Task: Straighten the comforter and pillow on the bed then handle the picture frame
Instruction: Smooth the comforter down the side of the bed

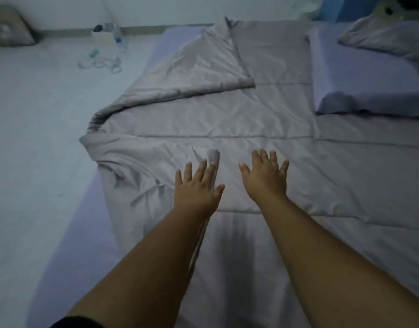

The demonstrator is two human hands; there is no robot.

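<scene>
From the head camera, the grey comforter (203, 119) lies across the bed (90, 221), its far left corner (203, 67) folded back and its left edge bunched. It looks soft, light and slippery, so it is best taken by the corners or edges. The left hand (195, 185) and right hand (264, 176) are spread flat over it, gripping nothing. The pillow (364, 76) sits at the right. No writing is readable.

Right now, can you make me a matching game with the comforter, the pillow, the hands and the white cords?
Things:
1. comforter
2. pillow
3. cords
4. left hand and right hand

Clues:
A. on the floor
B. one corner folded over
C. fingers straight and spread
D. lilac, on the right of the bed

Pairs: 1-B, 2-D, 3-A, 4-C.
</scene>
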